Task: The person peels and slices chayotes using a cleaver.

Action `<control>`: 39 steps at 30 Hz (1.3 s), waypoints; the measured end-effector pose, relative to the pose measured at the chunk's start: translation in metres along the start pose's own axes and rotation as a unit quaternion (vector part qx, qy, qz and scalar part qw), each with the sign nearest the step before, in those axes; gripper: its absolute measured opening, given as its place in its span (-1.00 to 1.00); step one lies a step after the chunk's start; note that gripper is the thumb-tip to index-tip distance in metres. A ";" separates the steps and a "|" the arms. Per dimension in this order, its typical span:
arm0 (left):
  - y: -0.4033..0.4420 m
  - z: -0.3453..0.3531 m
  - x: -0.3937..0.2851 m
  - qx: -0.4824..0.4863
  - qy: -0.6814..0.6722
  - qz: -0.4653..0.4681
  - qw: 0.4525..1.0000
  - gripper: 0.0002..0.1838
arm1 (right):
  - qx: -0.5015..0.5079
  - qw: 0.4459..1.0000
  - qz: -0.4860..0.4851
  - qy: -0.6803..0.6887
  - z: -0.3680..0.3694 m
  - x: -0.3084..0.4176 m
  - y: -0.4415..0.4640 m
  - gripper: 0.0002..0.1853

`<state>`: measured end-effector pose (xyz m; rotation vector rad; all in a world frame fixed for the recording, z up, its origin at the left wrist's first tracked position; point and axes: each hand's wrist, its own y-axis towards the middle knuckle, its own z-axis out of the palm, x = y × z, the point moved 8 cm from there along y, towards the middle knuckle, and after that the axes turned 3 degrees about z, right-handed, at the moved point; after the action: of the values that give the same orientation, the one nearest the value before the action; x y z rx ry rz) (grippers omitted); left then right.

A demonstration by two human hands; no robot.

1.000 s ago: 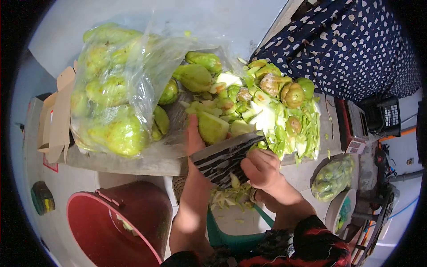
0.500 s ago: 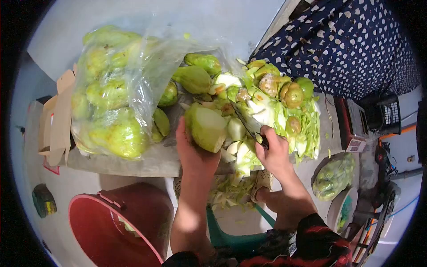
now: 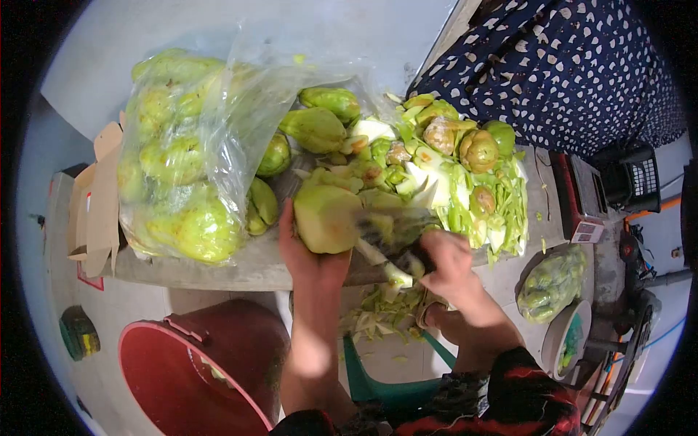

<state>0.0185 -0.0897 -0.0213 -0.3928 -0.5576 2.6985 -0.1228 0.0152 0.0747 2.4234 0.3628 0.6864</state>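
Observation:
My left hand [image 3: 314, 263] cups a large, partly peeled chayote [image 3: 323, 219] from below, its pale flesh facing up. My right hand [image 3: 449, 263] is closed around the handle of a knife [image 3: 396, 224]. The blade is smeared by motion and points left, close to the chayote's right side. Just below the blade, a pale slice of peel [image 3: 396, 275] hangs at the table's front edge. Behind both hands lies a heap of green and white peelings [image 3: 436, 185], with several browned chayotes [image 3: 478, 152] on top.
A clear plastic bag [image 3: 178, 160] of chayotes fills the table's left side, with loose chayotes [image 3: 314, 129] beside it. A red bucket [image 3: 218, 349] stands on the floor at left. Peelings [image 3: 382, 312] litter the floor near a green stool [image 3: 396, 392]. Patterned dark cloth [image 3: 552, 80] borders the right.
The knife has swung from pointing up-left over the heap to beside the chayote, and my right hand has moved slightly lower. The chayote has turned in my left hand, showing more pale flesh.

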 end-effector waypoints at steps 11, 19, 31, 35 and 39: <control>-0.004 0.013 0.024 0.130 -0.072 -0.061 0.987 -0.42 | 0.055 0.991 -0.121 -0.034 0.009 0.049 0.002 -0.79; 0.001 0.003 0.019 0.103 -0.041 -0.028 0.993 -0.40 | 0.039 0.991 0.114 -0.066 0.007 -0.035 -0.002 -0.57; -0.009 0.019 0.016 0.075 0.021 -0.047 0.996 -0.45 | -0.024 0.994 0.080 -0.074 -0.031 -0.005 0.014 -0.61; 0.002 0.007 0.019 0.046 0.024 -0.038 0.998 -0.46 | 0.020 0.998 0.003 -0.064 -0.005 0.005 0.007 -0.60; 0.000 0.002 0.027 0.046 0.045 -0.059 0.996 -0.43 | 0.064 0.998 -0.025 -0.010 0.004 0.018 0.010 -0.70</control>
<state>-0.0064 -0.0794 -0.0243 -0.4404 -0.4156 2.5683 -0.1046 0.0125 0.0846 2.5310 0.4716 0.6340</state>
